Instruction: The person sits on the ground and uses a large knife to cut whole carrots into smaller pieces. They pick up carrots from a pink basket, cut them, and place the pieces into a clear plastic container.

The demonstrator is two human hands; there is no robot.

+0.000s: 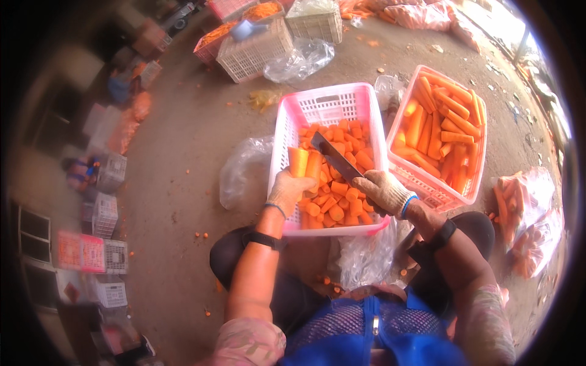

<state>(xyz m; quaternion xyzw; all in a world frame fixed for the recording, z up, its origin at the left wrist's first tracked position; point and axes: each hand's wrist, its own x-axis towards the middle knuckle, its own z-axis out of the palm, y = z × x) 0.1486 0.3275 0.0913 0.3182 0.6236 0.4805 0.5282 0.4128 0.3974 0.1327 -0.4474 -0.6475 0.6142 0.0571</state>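
Note:
A pink-and-white plastic crate stands before me with many cut carrot chunks in it. Over its left part my left hand, in a knit glove, grips peeled carrots, two of which show side by side with their ends up. My right hand, gloved too, holds a broad dark-bladed knife by its handle over the crate; the blade points up and left, close to the held carrots. At the right, a pink crate holds long peeled carrots.
Plastic crates and carrots are at the top. Bagged carrots lie at the right, clear plastic bags around the near crate. Further crates line the left side, where a person sits. A yellow glove-like item lies on the ground.

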